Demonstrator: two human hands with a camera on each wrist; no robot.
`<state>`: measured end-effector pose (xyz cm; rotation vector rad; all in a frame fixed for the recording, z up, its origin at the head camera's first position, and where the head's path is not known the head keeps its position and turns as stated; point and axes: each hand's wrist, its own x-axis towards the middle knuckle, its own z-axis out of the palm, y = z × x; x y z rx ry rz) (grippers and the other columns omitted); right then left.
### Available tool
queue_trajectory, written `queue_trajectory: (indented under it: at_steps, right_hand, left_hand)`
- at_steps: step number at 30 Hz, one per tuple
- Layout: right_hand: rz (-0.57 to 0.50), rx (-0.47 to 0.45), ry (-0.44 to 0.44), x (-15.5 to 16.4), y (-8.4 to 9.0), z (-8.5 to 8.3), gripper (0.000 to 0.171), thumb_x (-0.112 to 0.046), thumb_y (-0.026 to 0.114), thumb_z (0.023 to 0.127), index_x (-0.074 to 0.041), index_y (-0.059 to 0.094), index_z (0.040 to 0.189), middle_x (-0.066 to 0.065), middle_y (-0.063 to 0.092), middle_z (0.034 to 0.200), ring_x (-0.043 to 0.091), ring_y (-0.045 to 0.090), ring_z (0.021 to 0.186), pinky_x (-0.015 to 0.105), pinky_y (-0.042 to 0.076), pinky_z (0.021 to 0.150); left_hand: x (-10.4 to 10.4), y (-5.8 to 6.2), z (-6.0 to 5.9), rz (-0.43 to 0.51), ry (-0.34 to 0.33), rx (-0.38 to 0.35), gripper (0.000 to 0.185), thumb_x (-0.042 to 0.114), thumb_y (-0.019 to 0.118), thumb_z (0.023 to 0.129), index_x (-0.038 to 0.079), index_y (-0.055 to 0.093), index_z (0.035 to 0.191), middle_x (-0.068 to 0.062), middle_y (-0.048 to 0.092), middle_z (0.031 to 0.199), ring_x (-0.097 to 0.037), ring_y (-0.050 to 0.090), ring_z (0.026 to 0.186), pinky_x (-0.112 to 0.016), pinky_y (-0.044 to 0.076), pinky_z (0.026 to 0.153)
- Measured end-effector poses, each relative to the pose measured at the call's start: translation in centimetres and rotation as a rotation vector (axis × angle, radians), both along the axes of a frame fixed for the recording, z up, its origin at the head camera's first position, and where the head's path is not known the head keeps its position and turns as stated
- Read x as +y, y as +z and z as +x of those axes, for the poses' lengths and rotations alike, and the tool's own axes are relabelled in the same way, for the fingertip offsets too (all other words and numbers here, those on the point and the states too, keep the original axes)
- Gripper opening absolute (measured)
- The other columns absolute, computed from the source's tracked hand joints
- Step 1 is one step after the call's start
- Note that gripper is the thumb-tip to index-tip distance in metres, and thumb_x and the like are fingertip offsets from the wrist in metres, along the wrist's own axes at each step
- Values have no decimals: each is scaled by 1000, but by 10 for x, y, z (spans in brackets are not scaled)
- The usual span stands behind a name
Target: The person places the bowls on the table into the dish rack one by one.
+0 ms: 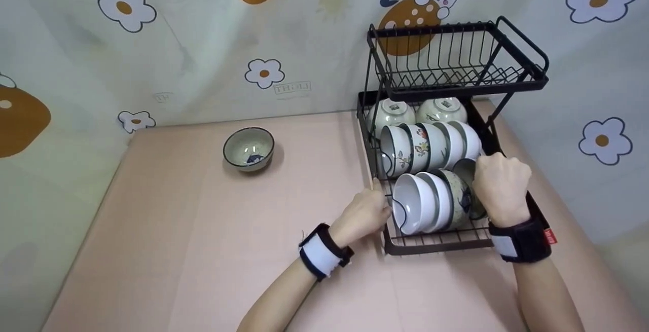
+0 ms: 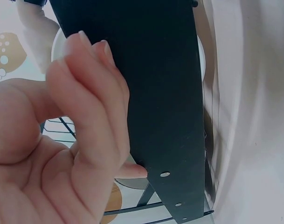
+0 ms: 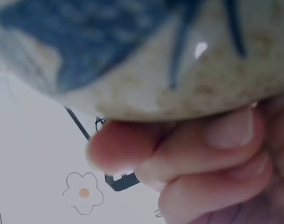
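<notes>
My right hand (image 1: 502, 187) holds the grey-green bowl (image 1: 465, 172) at the right end of the front row in a black dish rack (image 1: 441, 246). In the right wrist view, bent fingers (image 3: 197, 144) lie against this bowl's speckled outside, which has a blue pattern (image 3: 109, 42). My left hand (image 1: 362, 213) grips the rack's left side, beside the white bowls (image 1: 409, 205). Seen from the left wrist, its curled fingers (image 2: 93, 88) lie at the black side panel (image 2: 165, 107). A bowl with a dark rim (image 1: 248, 148) stands upright on the table, away from both hands.
Several patterned bowls (image 1: 421, 144) stand on edge in the middle row. Behind them, two bowls (image 1: 393, 114) lie upside down. The rack's wire upper tier (image 1: 461, 88) overhangs the back. A printed curtain (image 1: 203, 43) borders the pink table (image 1: 167, 230).
</notes>
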<state>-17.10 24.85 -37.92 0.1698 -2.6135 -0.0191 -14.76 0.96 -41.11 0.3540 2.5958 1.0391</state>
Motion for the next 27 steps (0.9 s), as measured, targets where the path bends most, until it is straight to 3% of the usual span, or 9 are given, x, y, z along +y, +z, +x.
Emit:
queue_trajectory:
  at_steps: [7,14,21,27]
  right_hand:
    - [4,7,-12,-4,-1,3,33,13,50,82,5,52,50,19,51,49,38,54,43,50,40,34]
    - [3,10,-18,-13,-2,6,29,13,50,83,9,58,56,24,56,53,45,58,47,54,43,36]
    - [38,70,26,-18,-9,9,34,13,50,81,2,52,49,16,51,49,39,56,42,48,40,33]
    - [-16,-47,25,-13,-3,10,30,9,54,79,2,49,51,19,52,52,43,56,45,53,43,36]
  left_hand:
    - [0,2,0,-1,6,-6,76,10,61,101,-18,14,153,5,44,52,-9,43,41,-19,37,37]
    - [-1,0,1,12,7,-2,75,10,61,102,-19,13,153,4,46,52,-9,44,41,-19,38,37]
    - [1,0,0,-16,-12,17,74,9,61,101,-21,15,151,3,48,52,-9,44,40,-20,39,37]
    - [-1,0,0,14,-16,-4,74,8,60,101,-21,13,151,2,50,52,-9,44,40,-19,38,37]
